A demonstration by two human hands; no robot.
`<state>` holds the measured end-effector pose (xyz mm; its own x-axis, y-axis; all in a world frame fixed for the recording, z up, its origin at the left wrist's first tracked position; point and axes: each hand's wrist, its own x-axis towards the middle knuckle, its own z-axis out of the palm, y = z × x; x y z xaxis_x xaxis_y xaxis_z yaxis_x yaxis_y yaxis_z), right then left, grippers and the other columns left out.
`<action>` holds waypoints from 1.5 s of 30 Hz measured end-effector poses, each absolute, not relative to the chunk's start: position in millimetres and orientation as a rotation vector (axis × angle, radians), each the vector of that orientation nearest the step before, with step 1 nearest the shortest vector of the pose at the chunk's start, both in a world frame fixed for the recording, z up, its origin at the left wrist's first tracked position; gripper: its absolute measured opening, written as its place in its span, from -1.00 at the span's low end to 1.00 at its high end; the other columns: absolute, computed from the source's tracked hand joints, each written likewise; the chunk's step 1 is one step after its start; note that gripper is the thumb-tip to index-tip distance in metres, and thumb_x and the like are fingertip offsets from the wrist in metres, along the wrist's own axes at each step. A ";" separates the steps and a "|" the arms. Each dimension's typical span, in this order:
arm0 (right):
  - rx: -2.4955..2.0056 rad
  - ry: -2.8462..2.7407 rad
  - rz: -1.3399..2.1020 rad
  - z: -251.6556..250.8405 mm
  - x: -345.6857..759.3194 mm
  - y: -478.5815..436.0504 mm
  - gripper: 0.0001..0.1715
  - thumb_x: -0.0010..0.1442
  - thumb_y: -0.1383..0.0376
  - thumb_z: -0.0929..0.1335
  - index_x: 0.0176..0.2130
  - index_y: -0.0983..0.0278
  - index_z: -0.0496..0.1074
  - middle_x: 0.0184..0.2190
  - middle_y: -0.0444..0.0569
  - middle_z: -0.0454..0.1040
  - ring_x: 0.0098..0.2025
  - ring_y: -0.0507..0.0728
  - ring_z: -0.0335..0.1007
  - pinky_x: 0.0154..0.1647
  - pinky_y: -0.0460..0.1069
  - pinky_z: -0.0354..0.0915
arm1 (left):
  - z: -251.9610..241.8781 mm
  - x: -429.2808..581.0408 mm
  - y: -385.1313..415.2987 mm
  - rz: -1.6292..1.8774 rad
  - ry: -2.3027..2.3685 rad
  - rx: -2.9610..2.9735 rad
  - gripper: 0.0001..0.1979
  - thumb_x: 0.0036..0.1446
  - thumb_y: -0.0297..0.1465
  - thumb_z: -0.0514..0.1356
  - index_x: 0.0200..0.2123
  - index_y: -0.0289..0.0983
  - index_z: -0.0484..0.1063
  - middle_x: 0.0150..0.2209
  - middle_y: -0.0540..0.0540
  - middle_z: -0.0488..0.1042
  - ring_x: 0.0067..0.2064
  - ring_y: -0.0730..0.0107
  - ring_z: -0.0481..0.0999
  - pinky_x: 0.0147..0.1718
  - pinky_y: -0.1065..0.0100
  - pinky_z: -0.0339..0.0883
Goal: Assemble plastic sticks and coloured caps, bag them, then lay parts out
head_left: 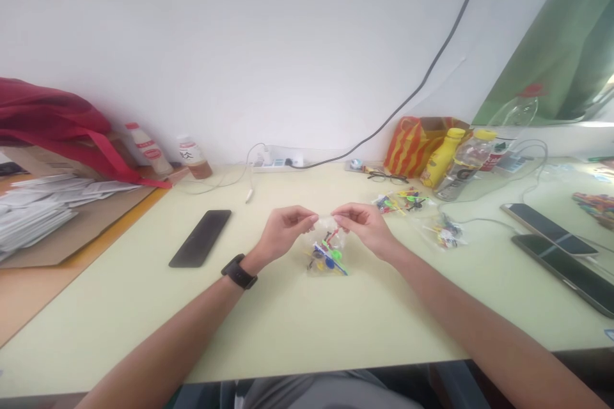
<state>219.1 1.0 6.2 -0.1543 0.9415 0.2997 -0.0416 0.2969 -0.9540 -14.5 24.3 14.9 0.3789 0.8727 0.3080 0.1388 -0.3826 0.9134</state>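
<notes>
A clear plastic bag [311, 270] holds small colourful plastic pieces in blue, green, red and yellow. Its lower end rests on or just above the pale table; I cannot tell which. My left hand [286, 230], with a black watch [239, 271] on the wrist, pinches the bag's top edge at the left. At the right of the same edge, my right hand [363, 225] grips it between thumb and fingers. Behind my right hand lies a pile of similar colourful pieces [405, 200], and another small clear bag of them [447, 231] is to its right.
A black phone [200, 238] lies left of my hands. Two more phones [547, 229] [566, 268] are at the right. Bottles [441, 156], a striped bag [407, 144] and glasses [387, 177] stand or lie along the back. Stacked papers [43, 211] sit at the left.
</notes>
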 end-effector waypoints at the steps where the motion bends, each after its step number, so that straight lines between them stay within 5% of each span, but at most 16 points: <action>1: -0.888 -1.439 1.101 5.7 219.3 1.2 -0.64 0.12 0.03 0.55 -0.22 0.24 0.65 -0.43 -0.08 0.55 -0.39 0.08 0.39 -0.37 -0.01 0.34 | 15.2 -14.9 24.6 1.062 0.881 1.776 -0.69 0.21 -0.14 0.38 -0.24 -0.30 0.66 -0.35 -0.14 0.64 -0.36 0.35 0.54 -0.34 0.36 0.43; 5: -0.887 -1.418 1.091 4.7 220.1 1.3 -0.66 0.10 0.05 0.56 -0.24 0.24 0.66 -0.41 -0.05 0.57 -0.39 0.08 0.41 -0.36 0.00 0.35 | 17.4 -17.5 25.1 1.012 0.820 1.733 -0.67 0.15 -0.18 0.43 -0.14 -0.30 0.66 -0.23 -0.19 0.66 -0.24 0.27 0.60 -0.23 0.32 0.48; 23: -0.777 -1.434 1.137 7.4 228.3 3.2 -0.79 0.16 0.23 0.49 -0.18 0.17 0.73 -0.41 -0.06 0.51 -0.36 0.08 0.34 -0.26 0.04 0.29 | 10.2 -26.1 37.5 1.078 0.727 1.656 -0.74 0.26 -0.27 0.36 -0.05 -0.26 0.68 -0.30 -0.15 0.63 -0.30 0.34 0.51 -0.21 0.29 0.42; 34: -0.852 -1.534 0.949 7.9 224.9 -0.3 -0.79 0.23 0.21 0.47 -0.18 0.21 0.70 -0.34 -0.02 0.55 -0.31 0.11 0.43 -0.27 0.02 0.34 | 10.5 -27.8 35.8 1.092 0.803 1.684 -0.78 0.17 -0.27 0.42 -0.18 -0.27 0.73 -0.24 -0.20 0.67 -0.22 0.22 0.59 -0.17 0.25 0.47; 39: -0.892 -1.522 0.877 1.4 223.5 3.9 -0.70 0.23 0.18 0.49 -0.05 0.22 0.64 -0.29 -0.02 0.59 -0.24 0.14 0.53 -0.13 0.05 0.44 | 9.9 -27.2 38.7 1.123 0.847 1.791 -0.63 0.16 -0.23 0.43 0.00 -0.24 0.66 -0.21 -0.16 0.68 -0.19 0.23 0.62 -0.12 0.24 0.51; 45: -0.949 -1.584 0.735 -3.5 224.7 6.5 -0.82 0.27 0.20 0.45 -0.18 0.23 0.65 -0.21 0.03 0.64 -0.18 0.18 0.57 -0.12 0.06 0.45 | 6.6 -31.6 45.9 1.077 0.915 1.989 -0.76 0.26 -0.20 0.34 -0.17 -0.26 0.66 -0.23 -0.15 0.67 -0.22 0.26 0.61 -0.18 0.28 0.50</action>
<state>224.7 6.5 -3.5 -0.0841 0.8727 0.4810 0.1960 0.4877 -0.8507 -31.6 45.9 6.6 0.4082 0.8240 0.3929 0.2538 -0.5158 0.8182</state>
